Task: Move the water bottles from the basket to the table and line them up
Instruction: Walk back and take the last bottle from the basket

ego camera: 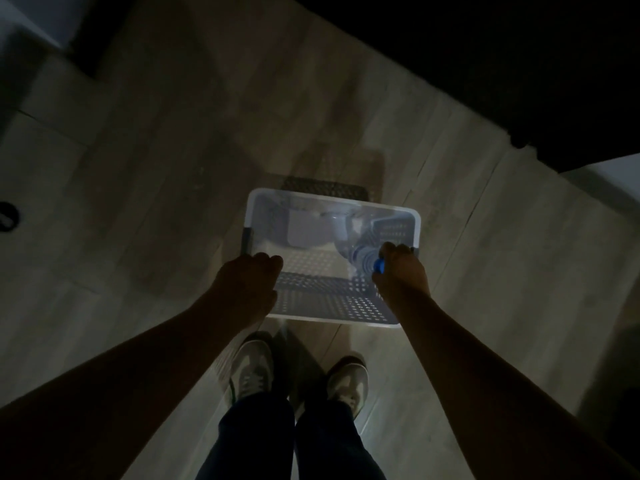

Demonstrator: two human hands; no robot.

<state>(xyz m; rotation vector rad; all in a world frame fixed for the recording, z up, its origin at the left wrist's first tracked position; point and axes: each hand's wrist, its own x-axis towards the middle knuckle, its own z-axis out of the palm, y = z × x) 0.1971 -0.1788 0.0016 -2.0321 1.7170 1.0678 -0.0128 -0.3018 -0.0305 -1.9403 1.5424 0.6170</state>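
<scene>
We have barely begun: fingers (273, 261) of our left hand (251, 277) and right hand (401, 271) curl round the basket (332, 199) rim, one bottle (360, 253) still inside.

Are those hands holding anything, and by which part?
The right hand grips a clear water bottle by its blue-capped neck, over the basket. The left hand sits at the basket's left rim; whether it grips is unclear.

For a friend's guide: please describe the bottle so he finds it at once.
Ahead of the shoes is a white basket. The bottle leans in its right side, its neck in the right hand. It alone is clear, with a blue cap.
</scene>
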